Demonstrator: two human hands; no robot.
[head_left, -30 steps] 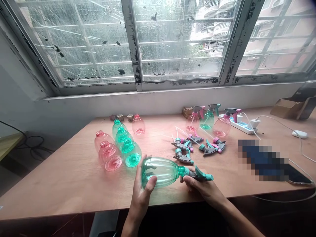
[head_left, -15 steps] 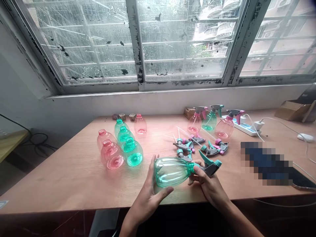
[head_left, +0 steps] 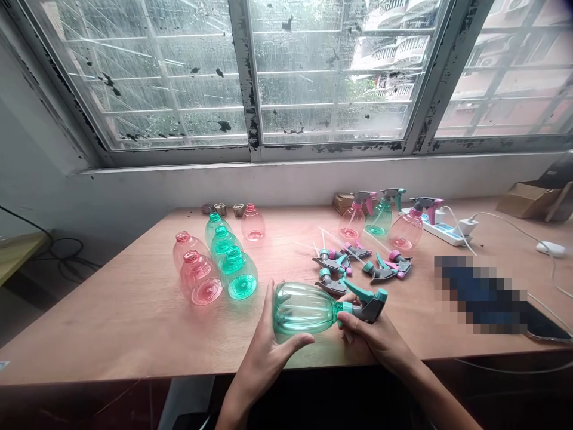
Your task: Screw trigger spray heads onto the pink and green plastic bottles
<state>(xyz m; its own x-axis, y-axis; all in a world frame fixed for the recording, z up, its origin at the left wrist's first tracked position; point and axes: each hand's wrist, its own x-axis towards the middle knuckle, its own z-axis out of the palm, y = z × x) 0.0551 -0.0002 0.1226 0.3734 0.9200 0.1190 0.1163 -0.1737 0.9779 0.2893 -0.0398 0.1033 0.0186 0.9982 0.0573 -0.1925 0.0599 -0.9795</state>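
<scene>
A clear green spray bottle (head_left: 304, 309) lies sideways just above the near edge of the wooden table (head_left: 111, 322). My left hand (head_left: 268, 352) cups its base, thumb along the underside. My right hand (head_left: 373, 334) grips the neck and the grey and teal trigger head (head_left: 369, 303) fitted on it. Both hands are closed on this one bottle.
Open pink bottles (head_left: 199, 278) and green bottles (head_left: 233, 269) stand at the left. Loose trigger heads (head_left: 358, 266) lie in the middle. Three finished sprayers (head_left: 382, 221) stand at the back right by a power strip (head_left: 441, 230). A blurred dark object (head_left: 483, 295) lies right.
The bottle has turned in my hands, so the trigger head now points up and right. My left hand shifted from the side of the bottle to under its base.
</scene>
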